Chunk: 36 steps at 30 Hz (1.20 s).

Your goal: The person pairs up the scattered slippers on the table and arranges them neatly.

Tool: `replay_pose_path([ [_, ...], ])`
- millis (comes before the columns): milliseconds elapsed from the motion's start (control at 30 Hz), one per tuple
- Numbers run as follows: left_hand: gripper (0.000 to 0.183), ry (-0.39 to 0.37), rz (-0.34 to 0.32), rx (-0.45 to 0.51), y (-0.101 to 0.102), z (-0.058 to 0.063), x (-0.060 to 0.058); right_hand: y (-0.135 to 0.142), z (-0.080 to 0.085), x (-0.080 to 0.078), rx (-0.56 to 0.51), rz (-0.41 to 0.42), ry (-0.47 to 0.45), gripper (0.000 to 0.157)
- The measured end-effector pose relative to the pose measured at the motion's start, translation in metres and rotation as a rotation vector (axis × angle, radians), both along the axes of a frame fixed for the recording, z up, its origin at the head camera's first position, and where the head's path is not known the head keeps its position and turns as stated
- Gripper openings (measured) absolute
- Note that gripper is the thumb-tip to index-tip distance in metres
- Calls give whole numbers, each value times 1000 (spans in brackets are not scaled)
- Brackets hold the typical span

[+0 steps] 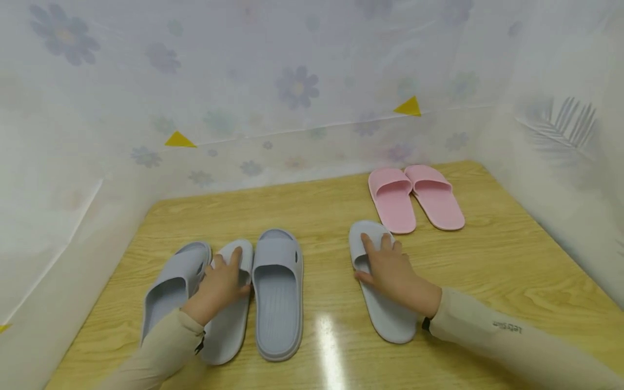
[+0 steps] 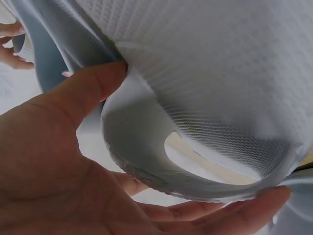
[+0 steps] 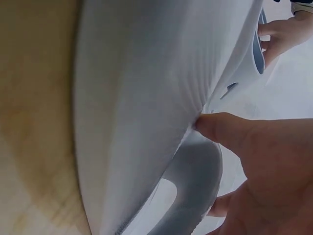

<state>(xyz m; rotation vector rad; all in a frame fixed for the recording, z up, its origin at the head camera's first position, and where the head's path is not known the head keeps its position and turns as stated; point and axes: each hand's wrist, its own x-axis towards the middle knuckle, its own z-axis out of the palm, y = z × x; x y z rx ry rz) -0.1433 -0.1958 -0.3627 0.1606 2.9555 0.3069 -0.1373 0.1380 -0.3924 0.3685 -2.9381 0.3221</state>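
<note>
On the left, my left hand point(image 1: 219, 287) grips a light grey slipper point(image 1: 226, 338) across its strap. The left wrist view has the thumb at one edge of that light grey slipper point(image 2: 215, 58) and the fingers along the strap's outside. A darker grey slipper point(image 1: 168, 290) lies to its left, partly behind the forearm, and another grey slipper point(image 1: 277, 303) lies just to its right. My right hand point(image 1: 394, 271) holds a second light grey slipper point(image 1: 390, 319) around its strap, toe pointing away. In the right wrist view, the thumb presses the side of this light grey slipper point(image 3: 142, 98).
A pair of pink slippers, one on the left point(image 1: 397, 211) and one on the right point(image 1: 441, 206), lies at the back right, close to the right-hand slipper's toe. The wooden-patterned table point(image 1: 487, 260) is bordered by pale flowered sheeting point(image 1: 253, 108) with yellow triangles.
</note>
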Motion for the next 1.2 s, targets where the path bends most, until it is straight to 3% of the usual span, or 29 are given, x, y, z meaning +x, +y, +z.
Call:
replay_pose_path([
  [267, 90, 7, -39, 13, -3, 1, -2, -1, 5, -1, -13, -37, -86, 85],
  [633, 94, -7, -32, 55, -10, -4, -5, -1, 6, -7, -20, -64, -135, 90],
  [933, 92, -15, 45, 48, -12, -11, -7, -1, 5, -8, -62, -48, -142, 89],
  [1200, 89, -23, 87, 44, -12, -8, -5, -4, 6, -11, -77, -31, -103, 88],
])
